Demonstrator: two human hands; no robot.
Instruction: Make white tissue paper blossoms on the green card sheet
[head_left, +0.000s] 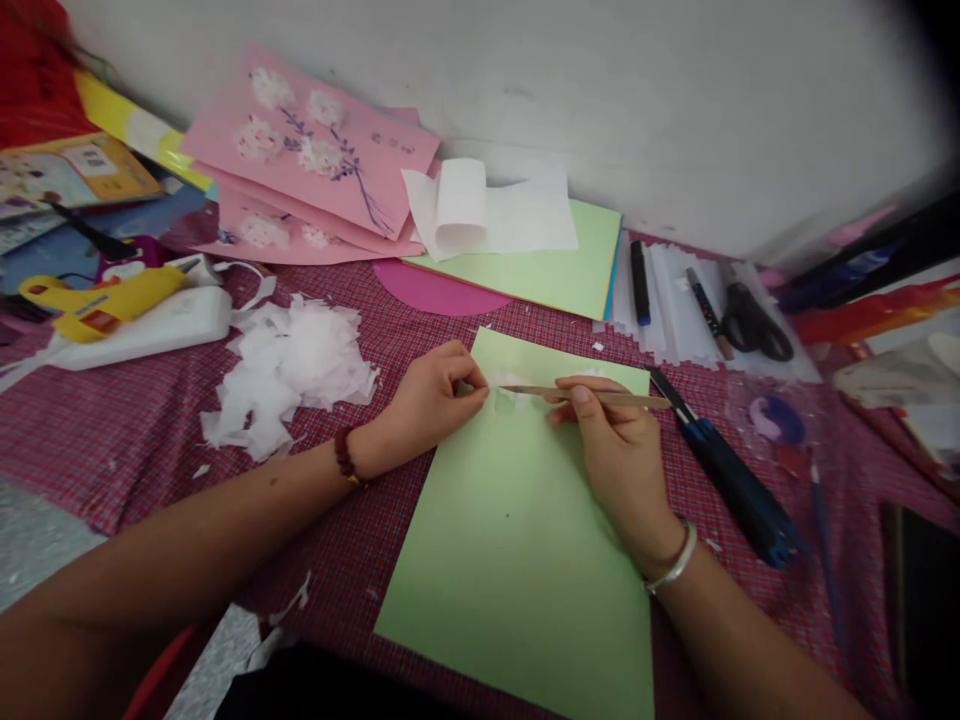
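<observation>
Green sheet, one, flat on the checked table, running from the centre to the bottom edge of the frame; pale, blurred patch near its top edge. Left hand, centre of frame, at the sheet's left edge: thumb and forefinger drawn together; whether anything is pinched between them cannot be told. Beaded dark red bracelet at its wrist. Right hand, right of centre, over the sheet: grasping a thin brown stick, pen-fashion, its tip pointing left and near the left fingertips. Silver bangle at its wrist. White paper pieces, loose heap, left of centre. Yellow glue gun, lying on a white power strip, at left. Pink sheets with white flowers, stacked, upper left. Roll of white paper, partly unwound, upper centre, on a further green sheet. Black marker and black scissors, upper right, on white paper strips. Blue-black cutter, lying slantwise, right of the right hand.
</observation>
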